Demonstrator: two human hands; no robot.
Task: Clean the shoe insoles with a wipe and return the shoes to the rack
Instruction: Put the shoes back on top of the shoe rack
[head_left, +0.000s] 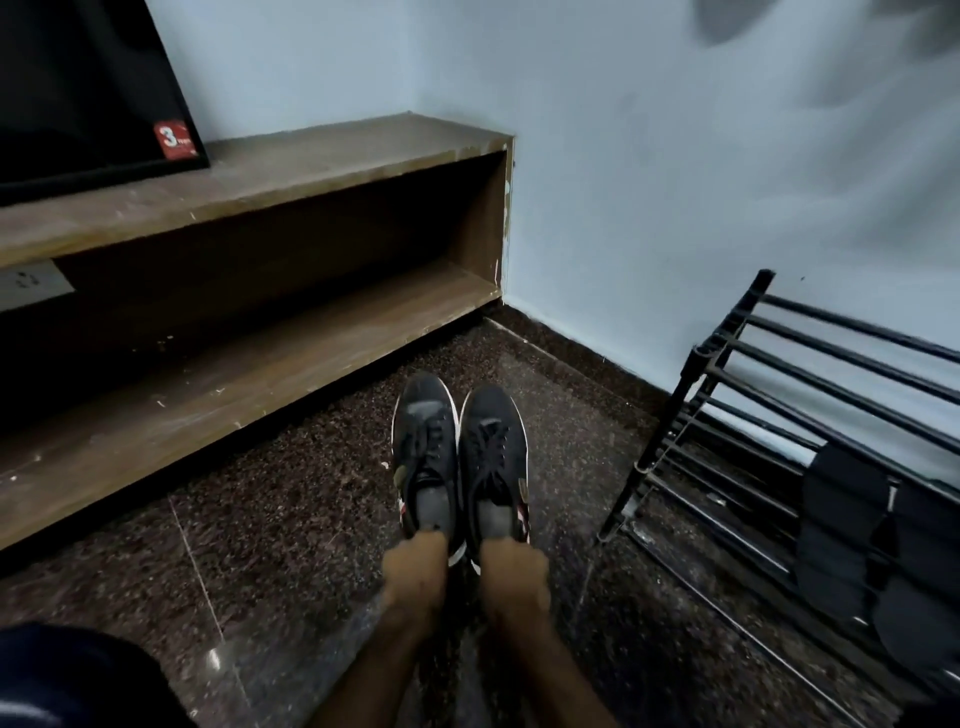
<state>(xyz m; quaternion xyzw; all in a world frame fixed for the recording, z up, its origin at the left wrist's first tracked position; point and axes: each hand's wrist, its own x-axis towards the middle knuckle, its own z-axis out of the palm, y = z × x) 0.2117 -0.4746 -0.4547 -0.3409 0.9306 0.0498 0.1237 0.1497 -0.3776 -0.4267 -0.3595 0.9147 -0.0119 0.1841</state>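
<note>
Left hand (415, 564) and right hand (514, 569) each pinch one heel of the dark lace-up sneakers (493, 452), down at the dark speckled stone floor (311, 493) near the black metal-bar rack (779, 374), where drooping toes could snag a rail.

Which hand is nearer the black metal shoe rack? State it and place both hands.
Right. The right hand, gripping the right shoe at its heel, is left of the rack; the left hand, gripping the left shoe, lies farther left.

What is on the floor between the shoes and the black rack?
Nothing. Only bare, dark speckled floor lies between the shoes and the rack, as the head view shows.
</note>
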